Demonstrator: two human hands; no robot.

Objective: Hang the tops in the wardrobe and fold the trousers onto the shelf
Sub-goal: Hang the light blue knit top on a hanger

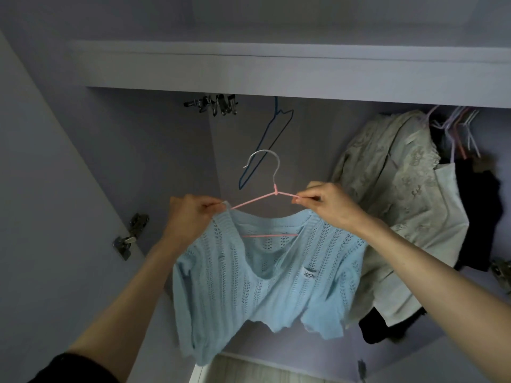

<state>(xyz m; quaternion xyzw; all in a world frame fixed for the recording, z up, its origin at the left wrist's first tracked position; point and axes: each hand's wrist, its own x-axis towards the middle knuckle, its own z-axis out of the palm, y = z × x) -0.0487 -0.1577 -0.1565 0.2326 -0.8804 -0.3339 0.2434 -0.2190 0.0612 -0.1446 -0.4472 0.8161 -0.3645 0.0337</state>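
A light blue knitted top (265, 277) hangs on a pink wire hanger (255, 199) with a silver hook, held up inside the open wardrobe. My left hand (190, 214) pinches the top's left shoulder at the hanger's left arm. My right hand (326, 204) pinches the hanger's right arm at the top's right shoulder. The hook is free in the air, below the rail area.
An empty blue wire hanger (265, 142) hangs behind the pink one. Metal clip hangers (215, 104) sit at the upper left. Cream and dark garments (401, 194) hang at the right on pale hangers (456, 125). The open wardrobe door (55, 217) with hinges (130, 236) stands left.
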